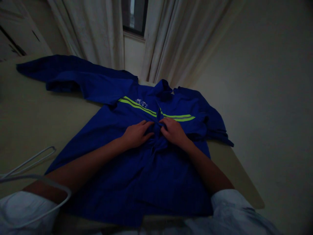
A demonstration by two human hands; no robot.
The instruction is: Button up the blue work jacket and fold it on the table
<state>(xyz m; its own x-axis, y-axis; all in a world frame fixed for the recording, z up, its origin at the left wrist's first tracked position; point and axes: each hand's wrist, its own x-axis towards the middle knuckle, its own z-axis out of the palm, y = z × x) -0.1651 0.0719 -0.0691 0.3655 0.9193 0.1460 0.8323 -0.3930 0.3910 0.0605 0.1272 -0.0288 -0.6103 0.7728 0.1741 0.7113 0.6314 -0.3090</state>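
A dark blue jacket [117,173] lies spread out, front side up, with a yellow-green and grey stripe across its chest and a small white print above the stripe. Its collar [162,87] points away from me. On the front opening, just below the stripe, my left hand [138,133] pinches the cloth from the left. My right hand [174,131] grips the same strip of cloth from the right, its fingers close to the left ones. The cloth is bunched between and below both hands. Whatever fastener the fingertips may hold is hidden.
The jacket rests on a pale table [80,114] with its right edge near a plain wall [264,98]. A white cable [31,161] loops at the lower left, partly over my forearm. Behind the table hang light curtains [97,29] beside a narrow window [134,16].
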